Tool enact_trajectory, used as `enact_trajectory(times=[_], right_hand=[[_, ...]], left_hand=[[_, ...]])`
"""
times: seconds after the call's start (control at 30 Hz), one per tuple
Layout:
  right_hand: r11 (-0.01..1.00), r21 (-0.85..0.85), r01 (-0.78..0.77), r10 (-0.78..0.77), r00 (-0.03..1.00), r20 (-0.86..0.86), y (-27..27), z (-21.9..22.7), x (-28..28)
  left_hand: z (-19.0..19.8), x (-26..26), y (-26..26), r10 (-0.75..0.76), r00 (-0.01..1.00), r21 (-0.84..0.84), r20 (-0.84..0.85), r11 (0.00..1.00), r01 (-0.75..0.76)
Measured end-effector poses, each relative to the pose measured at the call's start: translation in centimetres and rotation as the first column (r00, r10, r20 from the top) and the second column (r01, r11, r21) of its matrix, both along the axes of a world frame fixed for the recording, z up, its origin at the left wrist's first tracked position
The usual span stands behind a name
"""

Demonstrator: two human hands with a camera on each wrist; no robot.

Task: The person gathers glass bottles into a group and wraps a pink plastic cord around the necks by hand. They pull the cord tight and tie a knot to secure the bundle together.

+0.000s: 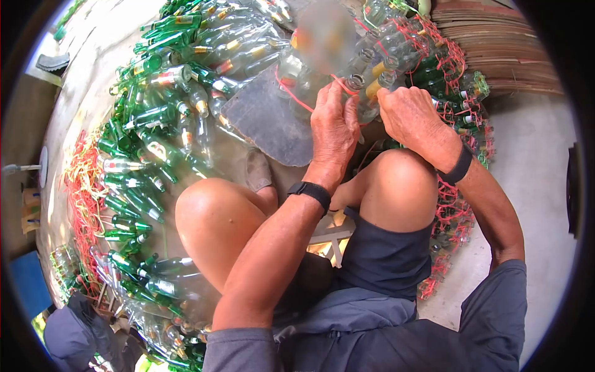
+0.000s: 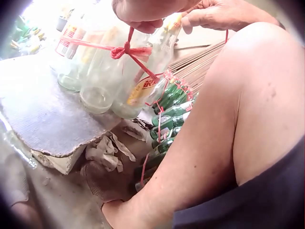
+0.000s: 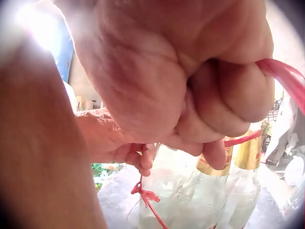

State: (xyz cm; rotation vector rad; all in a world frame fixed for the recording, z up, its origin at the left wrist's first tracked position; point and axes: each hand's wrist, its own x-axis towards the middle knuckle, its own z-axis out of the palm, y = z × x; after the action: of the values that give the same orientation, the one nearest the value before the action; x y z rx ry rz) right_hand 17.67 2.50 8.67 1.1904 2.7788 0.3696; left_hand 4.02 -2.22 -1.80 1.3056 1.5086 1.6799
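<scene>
Several clear glass bottles [image 1: 296,74] [image 2: 102,83] [image 3: 183,191] stand grouped on a dark slab [image 1: 269,121] [image 2: 47,105], with red plastic cord [image 1: 295,94] [image 2: 143,67] [image 3: 151,205] around them. A knot of the cord [image 2: 125,51] lies against their near side. My left hand [image 1: 334,127] [image 2: 150,10] [image 3: 112,138] is at the bottle necks and pinches the cord that rises from the knot. To its right, my right hand [image 1: 418,121] [image 2: 221,15] [image 3: 162,71] has its fingers curled round red cord beside the gold-labelled necks. Part of the cord between the hands is hidden.
Green bottles [image 1: 152,118] [image 2: 167,119] lie in piles at left and stand bundled at right. A heap of red cord [image 1: 83,186] lies at far left. Stacked thin strips [image 1: 496,46] are at upper right. My bent knees [image 1: 214,208] flank the slab; another person [image 1: 80,328] is at lower left.
</scene>
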Motion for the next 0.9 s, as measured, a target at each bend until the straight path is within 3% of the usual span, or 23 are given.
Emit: enact_trajectory(times=[0.47, 0.63, 0.9], right_hand=[[0.971, -0.122, -0.205, 0.202, 0.979, -0.040, -0.8, 0.9, -3.5], [0.937, -0.128, -0.324, 0.332, 0.942, 0.049, 0.3, 1.2, -4.6], [0.925, -0.213, -0.316, 0.336, 0.939, 0.069, 2.4, 2.1, -6.4]], left_hand=[[-0.4, 0.1, 0.4, 0.024, 1.000, 0.033, 0.001, 0.999, -0.024], [-0.5, -0.2, 0.4, 0.017, 1.000, 0.058, 0.022, 0.998, -0.018], [-1.2, -0.4, 0.8, -0.051, 0.999, 0.138, 0.021, 0.989, 0.047]])
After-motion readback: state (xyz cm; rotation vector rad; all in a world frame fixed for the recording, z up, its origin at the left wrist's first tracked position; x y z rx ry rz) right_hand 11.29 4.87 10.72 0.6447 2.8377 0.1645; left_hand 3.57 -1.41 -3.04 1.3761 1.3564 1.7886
